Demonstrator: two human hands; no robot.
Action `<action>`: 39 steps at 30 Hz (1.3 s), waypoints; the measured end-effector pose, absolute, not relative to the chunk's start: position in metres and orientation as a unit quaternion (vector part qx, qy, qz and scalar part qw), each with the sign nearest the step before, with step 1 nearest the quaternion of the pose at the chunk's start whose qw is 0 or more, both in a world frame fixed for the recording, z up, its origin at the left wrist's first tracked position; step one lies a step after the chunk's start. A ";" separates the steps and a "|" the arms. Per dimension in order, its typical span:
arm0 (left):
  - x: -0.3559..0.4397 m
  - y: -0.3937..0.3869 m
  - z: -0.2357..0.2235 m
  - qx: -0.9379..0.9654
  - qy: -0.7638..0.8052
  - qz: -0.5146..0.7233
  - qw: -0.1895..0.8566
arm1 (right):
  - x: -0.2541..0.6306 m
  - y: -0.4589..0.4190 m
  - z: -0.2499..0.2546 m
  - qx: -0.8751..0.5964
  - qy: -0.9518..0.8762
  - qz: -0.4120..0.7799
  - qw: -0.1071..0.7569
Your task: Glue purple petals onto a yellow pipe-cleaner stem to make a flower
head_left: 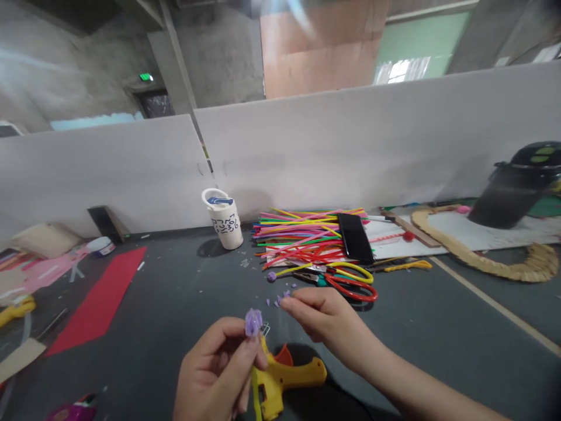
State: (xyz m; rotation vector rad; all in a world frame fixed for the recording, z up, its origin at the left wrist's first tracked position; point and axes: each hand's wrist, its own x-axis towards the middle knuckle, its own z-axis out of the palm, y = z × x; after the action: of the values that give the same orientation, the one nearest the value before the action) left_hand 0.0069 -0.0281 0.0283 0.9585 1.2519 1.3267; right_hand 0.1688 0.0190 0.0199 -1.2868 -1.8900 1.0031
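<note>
My left hand (pixel 219 374) pinches a purple tuft (pixel 253 323) between thumb and fingers, holding it up by the nozzle end of the yellow glue gun (pixel 302 375), which is my landmark here; a yellow-green stem (pixel 256 394) runs down below my fingers, beside the gun's body. My right hand (pixel 331 318) is beyond the gun's handle, its thumb and fingertips drawn together at some small purple scraps (pixel 277 302); I cannot tell whether a scrap is caught between them. The gun itself lies close under my left hand, which hides part of it. Farther beyond the gun, a purple ball (pixel 272 276) sits at the end of a yellow stem, and looped red handles (pixel 350 282) crowd the space just past my right hand, overlapping yellow ones (pixel 362 270). Behind those, as seen from the gun, a heap of coloured sticks (pixel 298 234) lies with a black phone (pixel 356 237) on top. Left of the gun and beyond it stands a white cup (pixel 228 231); well left is a red sheet (pixel 103 301), with a small jar (pixel 101 246) near its far end. Well right and beyond the gun are a ruffled tan strip (pixel 475 267) and a dark canister (pixel 502 196), and a white partition (pixel 350 146) closes off the far side.
</note>
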 end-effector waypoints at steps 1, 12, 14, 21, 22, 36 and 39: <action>0.005 -0.028 0.029 0.420 0.522 0.560 0.487 | 0.170 0.020 0.017 -0.491 -0.741 0.350 0.295; -0.019 -0.005 0.014 0.627 0.517 0.520 0.263 | 0.156 -0.031 -0.031 -0.507 -0.843 0.151 0.101; -0.019 0.000 0.010 0.624 0.519 0.520 0.266 | 0.148 -0.033 -0.032 -0.499 -0.847 0.147 0.107; -0.018 0.008 0.005 0.604 0.528 0.531 0.273 | 0.155 -0.028 -0.032 -0.507 -0.808 0.206 0.217; -0.018 0.008 0.005 0.600 0.529 0.532 0.279 | 0.162 -0.026 -0.030 -0.514 -0.793 0.218 0.244; 0.004 -0.020 0.009 0.496 0.457 0.461 0.576 | 0.227 -0.060 0.010 -0.464 -0.554 0.529 0.446; 0.009 -0.022 0.014 0.390 0.429 0.429 0.693 | 0.225 -0.059 0.022 -0.436 -0.622 0.478 0.441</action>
State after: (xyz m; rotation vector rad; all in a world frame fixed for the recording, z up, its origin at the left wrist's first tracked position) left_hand 0.0085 -0.0218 0.0141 0.8709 0.9582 0.9575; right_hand 0.2252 -0.0589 0.0216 -1.0822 -1.5446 1.1853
